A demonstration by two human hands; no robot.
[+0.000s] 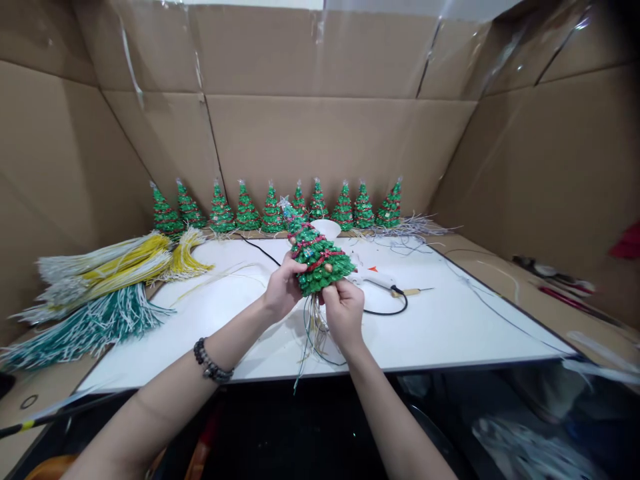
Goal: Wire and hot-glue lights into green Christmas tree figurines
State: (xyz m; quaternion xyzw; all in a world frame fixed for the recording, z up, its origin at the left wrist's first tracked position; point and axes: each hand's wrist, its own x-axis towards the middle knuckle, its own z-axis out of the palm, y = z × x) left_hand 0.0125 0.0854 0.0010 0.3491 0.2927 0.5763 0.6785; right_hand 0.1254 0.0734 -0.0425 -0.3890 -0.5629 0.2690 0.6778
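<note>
I hold a small green Christmas tree [317, 257] with red garland and a pale star on top, tilted away from me above the white board [440, 327]. My left hand [283, 288] grips its lower left side, fingers wrapped round the base. My right hand [344, 308] pinches the bottom edge from below. Thin wires [313, 340] in green, white and yellow hang from under the tree between my wrists. A beaded bracelet [213, 363] sits on my left wrist.
Several finished little trees [273, 210] stand in a row along the cardboard back wall [320, 133]. Bundles of yellow, white and green wires [95, 287] lie at the left. A white glue gun [380, 279] with a black cord lies just beyond my hands. Red tools [565, 293] lie at the right.
</note>
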